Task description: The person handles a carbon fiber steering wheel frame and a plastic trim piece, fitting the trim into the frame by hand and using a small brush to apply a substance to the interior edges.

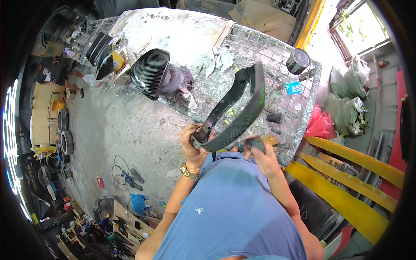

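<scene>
My left hand (190, 145), with a gold watch at the wrist, grips the near end of a long, curved black trim piece (242, 119) with a carbon-fibre weave. The piece bends into a narrow loop, and its far end rises over the worktable (203, 93). Close to its near right side, my right hand (265, 159) is closed on a small dark grey pad (255, 144), slightly blurred. I cannot tell whether the pad touches the trim. A short black block (274, 118) lies on the table just beyond that hand.
A glossy carbon-fibre shell (151, 73) stands at the table's left edge beside a crumpled rag (186, 97). At the right are a dark tin can (299, 60) and a blue packet (294, 87). Yellow beams (338, 199) and a red bag (320, 123) lie right of the table.
</scene>
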The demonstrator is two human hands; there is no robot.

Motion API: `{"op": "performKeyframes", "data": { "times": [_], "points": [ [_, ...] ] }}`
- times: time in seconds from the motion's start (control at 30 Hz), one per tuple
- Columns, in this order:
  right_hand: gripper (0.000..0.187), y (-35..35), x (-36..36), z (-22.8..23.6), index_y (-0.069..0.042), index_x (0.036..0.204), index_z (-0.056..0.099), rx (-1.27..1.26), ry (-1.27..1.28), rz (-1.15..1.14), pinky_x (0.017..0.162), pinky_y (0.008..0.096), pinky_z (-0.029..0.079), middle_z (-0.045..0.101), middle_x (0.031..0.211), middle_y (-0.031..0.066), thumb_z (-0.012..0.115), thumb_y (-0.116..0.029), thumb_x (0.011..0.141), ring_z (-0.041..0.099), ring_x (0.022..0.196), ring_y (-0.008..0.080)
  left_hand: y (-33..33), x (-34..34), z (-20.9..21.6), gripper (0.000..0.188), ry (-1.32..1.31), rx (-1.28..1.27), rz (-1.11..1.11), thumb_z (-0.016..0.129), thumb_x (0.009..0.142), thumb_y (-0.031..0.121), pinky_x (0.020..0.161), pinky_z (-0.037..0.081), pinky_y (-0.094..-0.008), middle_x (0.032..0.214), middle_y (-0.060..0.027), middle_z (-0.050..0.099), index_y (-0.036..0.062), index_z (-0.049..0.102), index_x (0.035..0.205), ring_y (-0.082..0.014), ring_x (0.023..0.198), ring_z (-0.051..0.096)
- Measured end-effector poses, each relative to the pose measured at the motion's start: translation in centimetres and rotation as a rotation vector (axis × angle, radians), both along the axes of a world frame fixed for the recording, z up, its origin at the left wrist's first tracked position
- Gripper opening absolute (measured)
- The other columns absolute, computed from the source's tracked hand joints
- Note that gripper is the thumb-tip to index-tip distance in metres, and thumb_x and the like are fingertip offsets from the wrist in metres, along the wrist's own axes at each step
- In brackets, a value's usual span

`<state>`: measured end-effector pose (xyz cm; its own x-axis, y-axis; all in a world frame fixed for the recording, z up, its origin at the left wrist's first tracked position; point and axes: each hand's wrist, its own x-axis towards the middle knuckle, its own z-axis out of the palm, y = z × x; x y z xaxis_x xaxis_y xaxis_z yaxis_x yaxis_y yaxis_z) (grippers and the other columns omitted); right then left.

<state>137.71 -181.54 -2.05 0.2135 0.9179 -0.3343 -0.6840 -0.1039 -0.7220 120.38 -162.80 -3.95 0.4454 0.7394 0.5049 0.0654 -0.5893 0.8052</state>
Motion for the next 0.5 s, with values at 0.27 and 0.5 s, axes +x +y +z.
{"op": "performKeyframes", "data": {
  "times": [0.27,0.5],
  "points": [
    [0.055,1.8,-2.6,4.9,0.003,0.139,0.045,0.266,-0.056,-0.020,0.106,0.0359,0.034,0.049,0.138,0.0143,0.063,-0.023,0.093,0.050,0.124,0.0224,-1.2,0.6,0.1,0.071,0.112,0.207,-0.032,0.088,0.068,0.026,0.091,0.046,-0.0413,0.122,-0.0164,0.051,0.0065,0.042,0.119,-0.0299,0.110,0.055],
    [0.034,2.3,-2.8,5.2,0.001,0.125,0.057,0.145,-0.316,0.001,0.099,0.0317,0.038,0.052,0.128,0.0087,0.057,-0.018,0.097,0.051,0.117,0.0201,-3.1,1.6,-2.2,0.069,-0.046,-0.080,-0.083,0.087,0.067,0.009,0.101,0.046,-0.0404,0.129,-0.0186,0.040,0.0084,0.037,0.115,-0.0321,0.121,0.051]
  ]
}}
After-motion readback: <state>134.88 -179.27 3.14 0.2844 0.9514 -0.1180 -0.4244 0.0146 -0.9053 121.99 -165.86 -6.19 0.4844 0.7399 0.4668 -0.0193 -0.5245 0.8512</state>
